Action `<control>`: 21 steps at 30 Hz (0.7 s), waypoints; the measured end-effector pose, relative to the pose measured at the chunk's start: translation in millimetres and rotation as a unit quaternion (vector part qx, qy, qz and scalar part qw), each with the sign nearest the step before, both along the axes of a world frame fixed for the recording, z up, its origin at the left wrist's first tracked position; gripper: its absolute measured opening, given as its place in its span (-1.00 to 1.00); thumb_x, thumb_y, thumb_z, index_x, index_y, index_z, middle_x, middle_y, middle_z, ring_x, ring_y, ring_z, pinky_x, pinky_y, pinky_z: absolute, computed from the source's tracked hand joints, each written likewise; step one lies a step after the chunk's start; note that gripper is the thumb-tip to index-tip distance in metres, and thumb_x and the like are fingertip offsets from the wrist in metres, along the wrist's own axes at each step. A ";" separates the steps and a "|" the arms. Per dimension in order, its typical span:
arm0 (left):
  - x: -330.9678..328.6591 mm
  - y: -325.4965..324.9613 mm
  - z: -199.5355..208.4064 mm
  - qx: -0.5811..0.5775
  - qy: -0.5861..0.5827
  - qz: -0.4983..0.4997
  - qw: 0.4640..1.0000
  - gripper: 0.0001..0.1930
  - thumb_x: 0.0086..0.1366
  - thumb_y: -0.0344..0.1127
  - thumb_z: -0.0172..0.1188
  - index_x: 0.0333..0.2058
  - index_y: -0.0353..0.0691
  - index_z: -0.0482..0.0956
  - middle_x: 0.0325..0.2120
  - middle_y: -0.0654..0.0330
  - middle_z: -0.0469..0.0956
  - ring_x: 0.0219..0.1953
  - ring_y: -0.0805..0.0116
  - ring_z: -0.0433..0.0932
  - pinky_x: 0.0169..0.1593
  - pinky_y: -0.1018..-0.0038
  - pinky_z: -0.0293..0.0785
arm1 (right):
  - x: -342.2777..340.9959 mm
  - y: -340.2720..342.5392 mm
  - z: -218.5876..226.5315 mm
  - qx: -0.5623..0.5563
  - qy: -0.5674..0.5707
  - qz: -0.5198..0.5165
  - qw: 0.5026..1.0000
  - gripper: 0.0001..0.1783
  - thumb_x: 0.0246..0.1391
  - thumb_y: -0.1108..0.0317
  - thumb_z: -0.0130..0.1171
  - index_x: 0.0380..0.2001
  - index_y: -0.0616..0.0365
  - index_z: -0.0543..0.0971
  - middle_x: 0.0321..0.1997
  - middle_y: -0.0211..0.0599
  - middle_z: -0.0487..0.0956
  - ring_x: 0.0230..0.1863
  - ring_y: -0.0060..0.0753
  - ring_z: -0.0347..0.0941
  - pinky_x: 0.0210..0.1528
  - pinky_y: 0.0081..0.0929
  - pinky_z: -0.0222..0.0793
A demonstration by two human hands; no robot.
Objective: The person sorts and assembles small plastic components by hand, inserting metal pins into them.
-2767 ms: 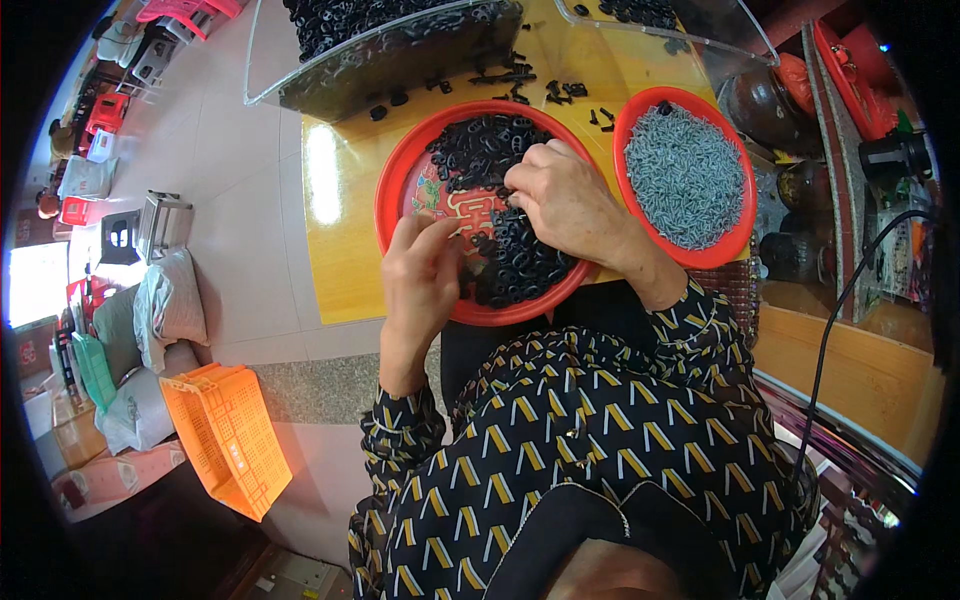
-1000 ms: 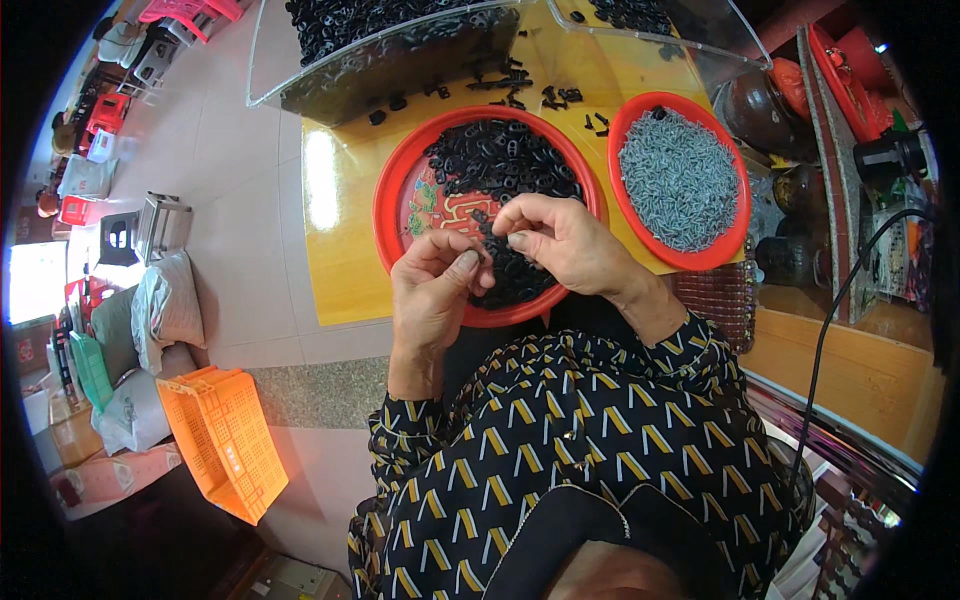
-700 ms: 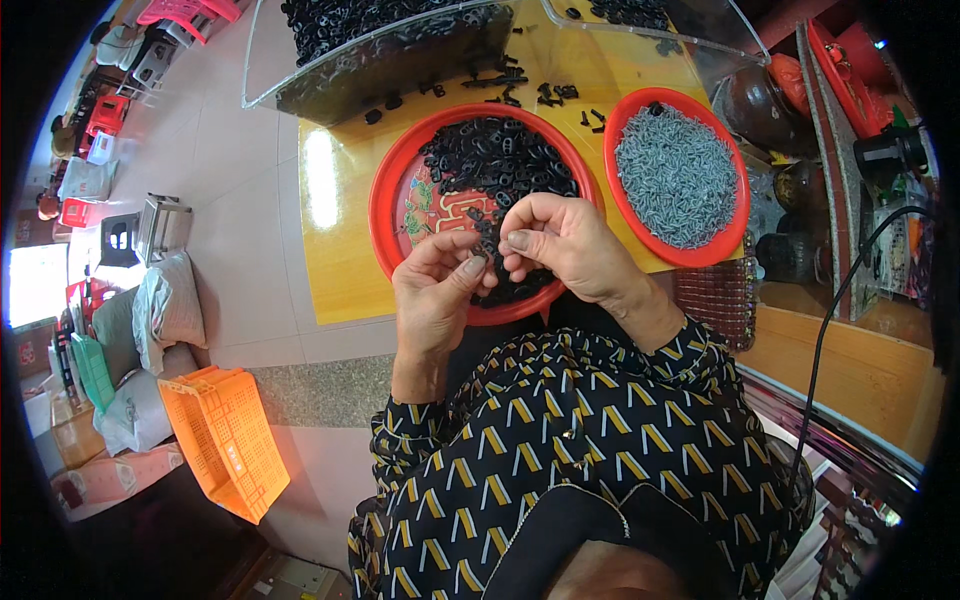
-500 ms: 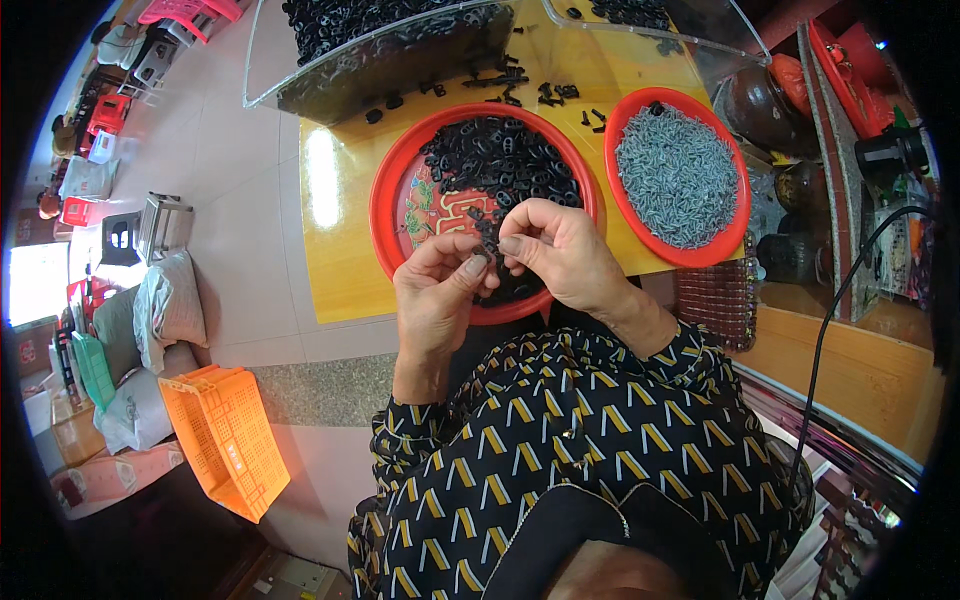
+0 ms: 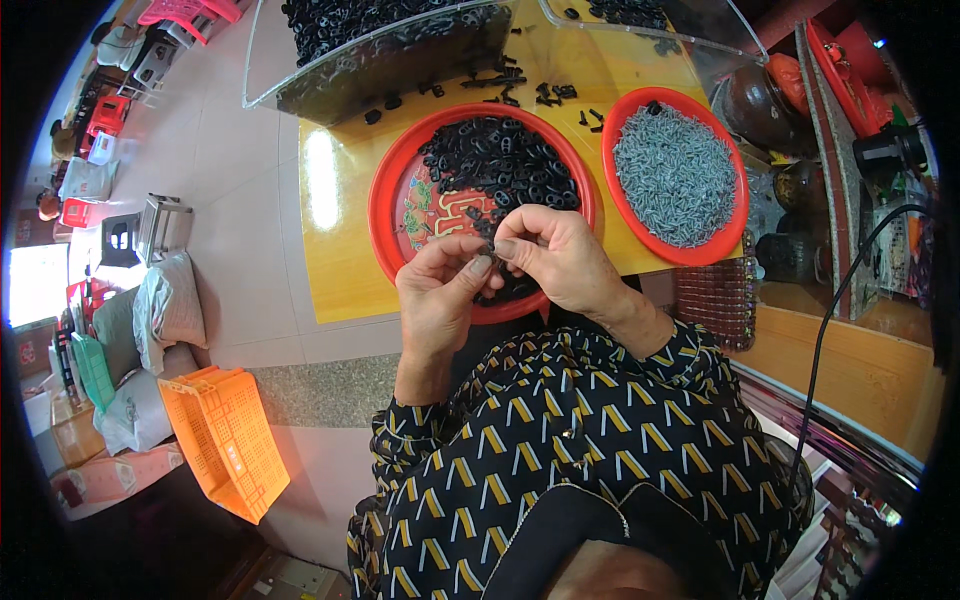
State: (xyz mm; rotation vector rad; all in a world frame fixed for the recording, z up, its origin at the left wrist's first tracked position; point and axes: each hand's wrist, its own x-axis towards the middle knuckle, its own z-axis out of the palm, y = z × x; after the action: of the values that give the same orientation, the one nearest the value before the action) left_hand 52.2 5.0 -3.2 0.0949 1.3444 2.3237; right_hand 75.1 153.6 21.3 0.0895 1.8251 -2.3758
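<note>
My left hand [image 5: 442, 290] and my right hand [image 5: 562, 258] meet over the near part of a round red tray [image 5: 382, 215]. Thumb and forefinger of each hand are pinched together, fingertips almost touching. A small black piece shows at the left fingertips, mostly covered by them; what the right fingertips grip is too small to tell. Many small black plastic pieces with holes [image 5: 500, 155] are heaped in the tray's far and right parts, and its printed bottom shows at the left. Right of it, a second red tray [image 5: 742, 215] is full of small silvery screws [image 5: 675, 175].
Two clear plastic bins stand at the table's far side, the left bin [image 5: 390, 75] holding many black pieces. Loose black bits [image 5: 550, 94] lie on the yellow table [image 5: 335, 270]. An orange crate [image 5: 225, 440] sits at the left, and a black cable [image 5: 825, 330] hangs at the right.
My right hand has shifted slightly, its fingertips coming closer to the left ones. My left hand keeps its pinch almost in place. The trays look the same.
</note>
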 end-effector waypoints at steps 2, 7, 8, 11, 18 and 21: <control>0.3 0.8 0.4 -0.021 0.004 0.003 1.000 -0.84 0.07 -0.56 0.10 -0.32 -0.39 0.44 -0.56 0.18 0.50 -0.55 0.50 0.47 -0.49 0.67 0.38 | 0.6 0.1 -2.8 0.028 -0.002 -0.009 1.000 -0.92 0.01 0.45 0.04 -0.50 0.23 0.42 -0.60 -0.52 0.39 -0.55 -0.75 0.26 -0.50 -0.79 0.21; 0.7 1.8 0.1 -0.026 0.005 0.004 1.000 -0.84 0.07 -0.56 0.10 -0.32 -0.40 0.44 -0.55 0.19 0.50 -0.56 0.51 0.47 -0.49 0.68 0.38 | 0.4 1.8 -4.1 0.039 -0.004 -0.013 0.999 -0.92 0.01 0.47 0.01 -0.48 0.27 0.43 -0.59 -0.48 0.40 -0.54 -0.74 0.28 -0.50 -0.75 0.23; 0.8 1.7 -0.2 -0.024 0.008 0.004 1.000 -0.84 0.06 -0.56 0.10 -0.32 -0.39 0.44 -0.55 0.19 0.50 -0.56 0.51 0.47 -0.49 0.68 0.38 | 0.6 1.4 -4.2 0.034 -0.008 -0.014 0.999 -0.92 0.01 0.46 0.02 -0.48 0.26 0.43 -0.59 -0.49 0.40 -0.55 -0.75 0.26 -0.51 -0.76 0.21; 1.4 2.1 -0.7 -0.043 0.001 0.014 0.999 -0.84 0.06 -0.57 0.10 -0.32 -0.39 0.44 -0.55 0.19 0.50 -0.56 0.51 0.47 -0.49 0.68 0.38 | 0.9 1.2 -0.8 0.044 -0.011 -0.019 0.999 -0.92 0.01 0.48 0.01 -0.49 0.27 0.42 -0.59 -0.47 0.40 -0.54 -0.72 0.30 -0.50 -0.74 0.25; 2.2 2.2 -0.4 -0.047 0.008 0.014 0.999 -0.84 0.06 -0.58 0.09 -0.33 -0.40 0.44 -0.55 0.19 0.50 -0.56 0.51 0.47 -0.49 0.68 0.39 | 2.6 -3.0 0.3 0.039 0.012 -0.017 0.999 -0.91 0.03 0.52 -0.03 -0.52 0.31 0.39 -0.59 -0.42 0.42 -0.53 -0.66 0.37 -0.48 -0.67 0.33; 2.8 4.2 0.0 -0.069 0.016 0.024 0.997 -0.85 0.06 -0.59 0.09 -0.34 -0.40 0.44 -0.54 0.18 0.50 -0.57 0.52 0.47 -0.50 0.69 0.39 | 3.3 -4.8 -5.4 0.070 0.039 -0.027 0.996 -0.91 0.03 0.53 -0.04 -0.52 0.32 0.39 -0.60 -0.40 0.43 -0.55 -0.66 0.37 -0.49 -0.66 0.33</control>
State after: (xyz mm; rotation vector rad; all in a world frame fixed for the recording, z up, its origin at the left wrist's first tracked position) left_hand 54.9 9.2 -3.2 0.0579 1.5330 2.2693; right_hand 78.4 148.9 16.0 0.0610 2.0488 -2.3151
